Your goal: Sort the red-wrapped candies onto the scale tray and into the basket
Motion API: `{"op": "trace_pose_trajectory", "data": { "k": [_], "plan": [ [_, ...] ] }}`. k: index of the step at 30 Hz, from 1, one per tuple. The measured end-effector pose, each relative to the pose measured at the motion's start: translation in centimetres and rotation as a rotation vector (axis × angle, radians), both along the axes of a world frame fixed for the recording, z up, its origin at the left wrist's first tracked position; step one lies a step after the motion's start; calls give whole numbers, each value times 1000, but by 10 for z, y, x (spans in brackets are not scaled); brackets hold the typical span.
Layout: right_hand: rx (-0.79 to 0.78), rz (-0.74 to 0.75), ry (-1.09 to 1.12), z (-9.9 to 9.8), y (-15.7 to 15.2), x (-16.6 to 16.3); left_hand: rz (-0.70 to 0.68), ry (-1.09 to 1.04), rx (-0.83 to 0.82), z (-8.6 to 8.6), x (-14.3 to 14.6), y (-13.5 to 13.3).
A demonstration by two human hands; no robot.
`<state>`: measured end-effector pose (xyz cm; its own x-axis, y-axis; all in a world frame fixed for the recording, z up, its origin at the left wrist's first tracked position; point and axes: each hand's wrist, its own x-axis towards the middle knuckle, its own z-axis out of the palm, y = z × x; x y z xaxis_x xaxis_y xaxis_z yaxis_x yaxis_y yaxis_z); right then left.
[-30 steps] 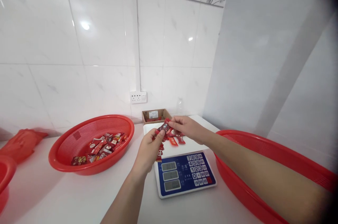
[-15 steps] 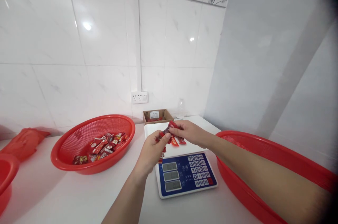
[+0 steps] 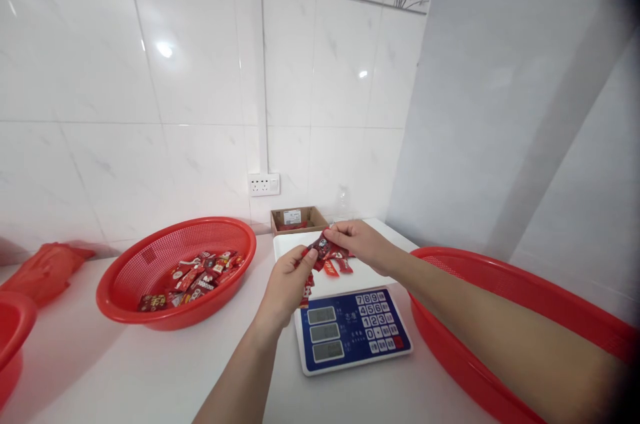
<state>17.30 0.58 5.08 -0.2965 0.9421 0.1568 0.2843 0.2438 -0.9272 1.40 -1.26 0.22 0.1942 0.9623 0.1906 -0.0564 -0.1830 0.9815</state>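
My left hand (image 3: 286,285) and my right hand (image 3: 361,243) meet above the white pan of an electronic scale (image 3: 350,334). Both pinch small red candy packets (image 3: 324,248) between thumb and fingers. More red packets (image 3: 336,267) lie on the scale pan beneath the hands. A red mesh basket (image 3: 177,272) to the left holds several of the same packets.
A large red basket (image 3: 500,324) sits at the right under my right forearm. A small cardboard box (image 3: 298,217) stands against the tiled wall below a socket strip (image 3: 263,185). A red bag (image 3: 45,266) and part of another red basket (image 3: 13,331) are at the far left.
My hands have stayed over the scale pan, shifting the packets slightly between the fingers; my right hand has risen a little. The view moved slightly.
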Motion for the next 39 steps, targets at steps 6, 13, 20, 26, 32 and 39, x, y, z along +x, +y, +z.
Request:
{"op": "trace_pose_trajectory", "data": {
  "k": [6, 13, 20, 26, 32, 39],
  "plan": [
    [-17, -33, -36, -1, 5, 3, 35, -9, 13, -1, -1, 1],
    [118, -310, -535, -15, 32, 64, 96, -176, -7, 6, -7, -1],
    [197, -334, -902, -55, 30, 91, 85, -167, -13, 5, -4, -2],
    [172, -254, -1023, -67, 20, 88, 90, -147, 0, 4, -4, -2],
    [148, -212, -1055, -68, 16, 87, 85, -136, -19, 4, -3, -2],
    [130, -225, -1073, -67, 17, 84, 83, -126, -12, 3, -3, -2]
  ]
}}
